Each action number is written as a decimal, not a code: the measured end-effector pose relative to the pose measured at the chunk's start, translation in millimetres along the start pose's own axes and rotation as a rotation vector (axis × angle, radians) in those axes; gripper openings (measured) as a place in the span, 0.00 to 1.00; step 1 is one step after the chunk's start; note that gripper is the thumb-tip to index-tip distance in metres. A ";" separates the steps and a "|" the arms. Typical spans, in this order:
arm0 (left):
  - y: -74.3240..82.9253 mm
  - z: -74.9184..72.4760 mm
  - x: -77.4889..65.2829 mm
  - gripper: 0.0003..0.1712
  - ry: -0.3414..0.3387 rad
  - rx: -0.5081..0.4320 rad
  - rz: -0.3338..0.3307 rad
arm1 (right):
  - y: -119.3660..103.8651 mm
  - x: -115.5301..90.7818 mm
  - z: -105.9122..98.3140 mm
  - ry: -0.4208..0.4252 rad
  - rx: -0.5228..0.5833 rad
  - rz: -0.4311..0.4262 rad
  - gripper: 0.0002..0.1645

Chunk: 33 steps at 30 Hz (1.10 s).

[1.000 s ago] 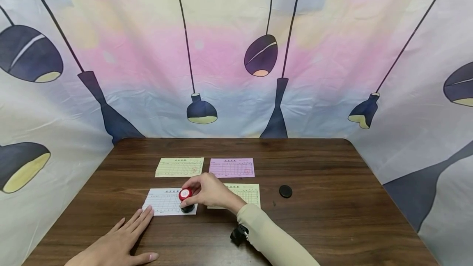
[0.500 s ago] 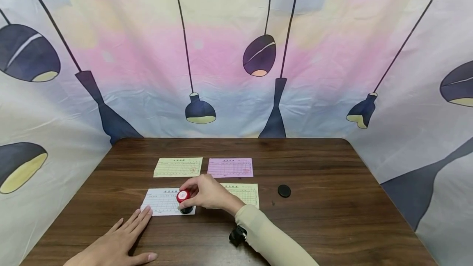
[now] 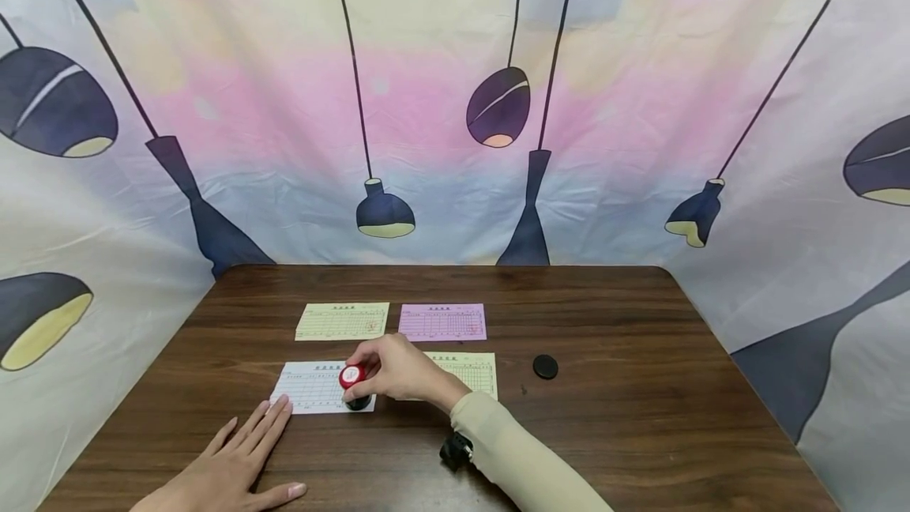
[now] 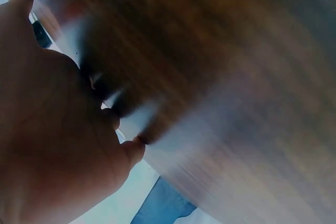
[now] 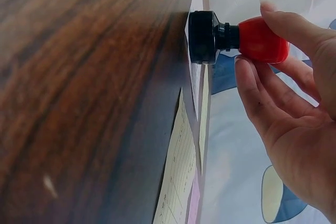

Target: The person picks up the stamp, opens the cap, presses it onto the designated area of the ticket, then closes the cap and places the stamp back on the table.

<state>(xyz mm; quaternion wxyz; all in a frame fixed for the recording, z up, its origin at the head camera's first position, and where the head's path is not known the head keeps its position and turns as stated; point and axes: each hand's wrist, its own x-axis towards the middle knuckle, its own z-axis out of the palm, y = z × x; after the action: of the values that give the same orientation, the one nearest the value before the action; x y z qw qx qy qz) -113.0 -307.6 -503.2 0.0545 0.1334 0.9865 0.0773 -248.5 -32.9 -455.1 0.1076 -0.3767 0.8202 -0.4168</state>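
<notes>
My right hand [image 3: 407, 370] grips the red knob of a round stamp [image 3: 352, 377] between thumb and fingers. In the right wrist view the stamp's black base [image 5: 202, 37] stands flat against the white printed form [image 3: 307, 387], on its right part. My left hand [image 3: 231, 453] lies with straight, spread fingers, and its fingertips press the form's lower left corner. The left wrist view shows the left hand [image 4: 58, 124] dark against the blurred tabletop. Under my right wrist, a second form, pale yellow [image 3: 478, 374], is partly covered.
Behind lie a yellow form [image 3: 341, 322] and a pink form [image 3: 442, 322], each with a red stamp mark at its right. A black round cap [image 3: 545, 367] sits to the right on the brown wooden table [image 3: 626, 417]. A lamp-patterned cloth [image 3: 441, 101] hangs around the table.
Both hands and the stamp have stayed in place on the white form. Only a slight shift of the head view shows.
</notes>
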 end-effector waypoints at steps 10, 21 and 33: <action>1.4 5.5 -3.0 0.65 0.097 -0.018 0.026 | 0.2 0.7 0.3 0.011 -0.015 0.002 0.17; -7.5 14.0 -1.0 0.64 0.075 -0.015 0.019 | -20.4 4.2 1.2 -0.051 -0.336 0.023 0.12; -17.8 25.7 6.6 0.66 0.045 0.067 -0.041 | -51.9 17.1 3.1 -0.127 -0.715 0.068 0.34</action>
<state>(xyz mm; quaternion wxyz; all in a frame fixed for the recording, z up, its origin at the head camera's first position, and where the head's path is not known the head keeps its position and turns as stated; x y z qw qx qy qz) -120.6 -319.2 -532.0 0.0295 0.1130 0.9921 0.0458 -231.5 -66.0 -415.0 0.0336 -0.3880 0.9179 -0.0759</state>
